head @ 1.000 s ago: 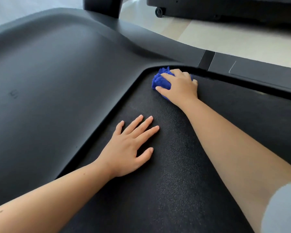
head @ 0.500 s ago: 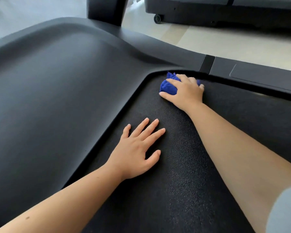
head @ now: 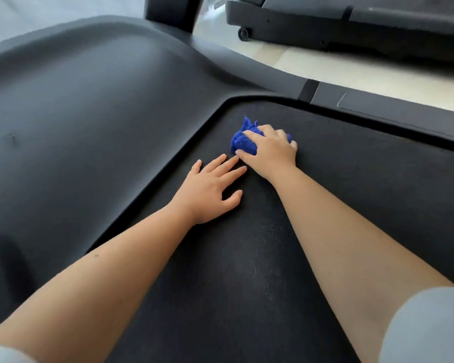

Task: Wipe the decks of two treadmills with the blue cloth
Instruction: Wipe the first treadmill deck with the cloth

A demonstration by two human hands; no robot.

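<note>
One blue cloth drawn back from the far corner

The right hand, its grip curled over the bunched cloth, has pulled it towards the left hand (flat, grip wide, holding nothing), nearly touching its fingertips on the near deck. The corner looks done, but most of this deck and the second treadmill of two likely remain.

floor: pale, glossy, at your upper right | hood: dark moulded plastic, filling your left | post: black, rising behind the hood at top | wheel: small, black, on the floor
</note>
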